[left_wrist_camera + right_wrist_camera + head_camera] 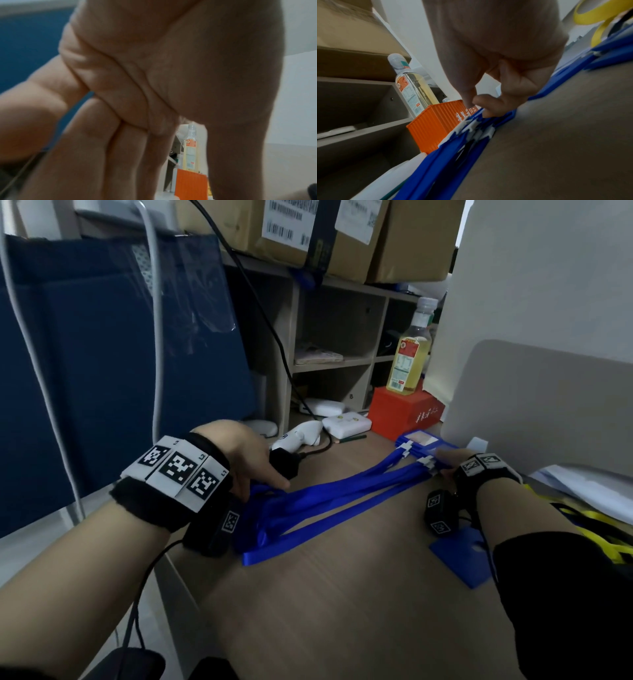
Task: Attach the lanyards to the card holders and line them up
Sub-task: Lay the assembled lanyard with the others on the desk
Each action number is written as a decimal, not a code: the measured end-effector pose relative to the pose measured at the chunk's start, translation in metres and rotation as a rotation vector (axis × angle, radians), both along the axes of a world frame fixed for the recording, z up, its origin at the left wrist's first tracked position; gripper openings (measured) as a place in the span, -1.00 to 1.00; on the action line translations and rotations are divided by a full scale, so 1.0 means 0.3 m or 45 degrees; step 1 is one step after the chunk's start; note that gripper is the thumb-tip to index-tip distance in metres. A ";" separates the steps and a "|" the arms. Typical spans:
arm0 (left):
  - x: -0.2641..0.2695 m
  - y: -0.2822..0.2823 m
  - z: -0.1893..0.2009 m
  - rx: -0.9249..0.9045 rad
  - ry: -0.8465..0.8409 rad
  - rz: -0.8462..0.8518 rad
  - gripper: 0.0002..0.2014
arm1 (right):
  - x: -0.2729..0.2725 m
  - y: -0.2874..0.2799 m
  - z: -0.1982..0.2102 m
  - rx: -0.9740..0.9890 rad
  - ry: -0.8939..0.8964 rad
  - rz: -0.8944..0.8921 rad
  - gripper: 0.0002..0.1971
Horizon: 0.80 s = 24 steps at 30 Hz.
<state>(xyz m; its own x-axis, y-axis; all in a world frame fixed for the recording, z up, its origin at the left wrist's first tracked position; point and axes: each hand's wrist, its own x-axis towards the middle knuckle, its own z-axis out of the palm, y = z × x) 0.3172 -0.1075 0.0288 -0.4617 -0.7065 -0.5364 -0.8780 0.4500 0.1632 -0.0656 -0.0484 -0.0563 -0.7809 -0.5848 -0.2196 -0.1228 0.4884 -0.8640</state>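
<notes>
Lining up blue lanyards and holders on the counter (342,594)

Risk, as I judge it: the lanyards (325,501) are slack and crossed near the left hand (246,460), so tugging 1 could drag its neighbours and skew the holders (424,445) stacked at the far right; the spare holder (459,556) by the right forearm could be knocked. Lanyards are flat glossy blue ribbons ending in white clips (476,128), running from left hand to holders; left hand's fingers lie fairly straight, touching the loop ends; right hand (496,102) pinches the clip end between thumb and forefinger.
</notes>
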 end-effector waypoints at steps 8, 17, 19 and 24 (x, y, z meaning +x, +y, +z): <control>-0.221 0.086 0.014 -0.086 0.388 -0.160 -0.57 | 0.078 0.137 0.105 -0.040 0.105 0.017 -0.86; -0.505 0.297 -0.007 0.005 0.450 -0.517 -0.67 | 0.085 0.357 0.149 -0.282 -0.102 -0.183 -0.74; -0.559 0.343 -0.016 0.018 0.439 -0.605 -0.65 | 0.085 0.432 0.165 -0.271 -0.084 -0.218 -0.75; -0.672 0.456 -0.070 -0.231 0.276 -0.927 -0.49 | 0.103 0.616 0.178 -0.139 -0.043 -0.301 -0.81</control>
